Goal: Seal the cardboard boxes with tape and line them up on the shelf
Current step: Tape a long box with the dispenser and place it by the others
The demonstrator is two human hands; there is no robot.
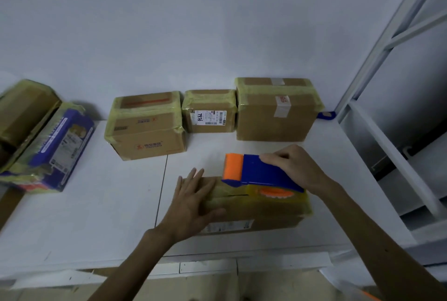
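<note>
Our left grip [191,204], fingers straight, presses the stiff, likely light cardboard box [266,213]; right grip [295,167] clasps the tape dispenser [263,172]; we'd lift by its sides.

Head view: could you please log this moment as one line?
left hand flat on cardboard box | right hand grips tape dispenser on box top | phase: sealing

Leftmost taped box [24,112] blurred, cut off by the left edge
</note>
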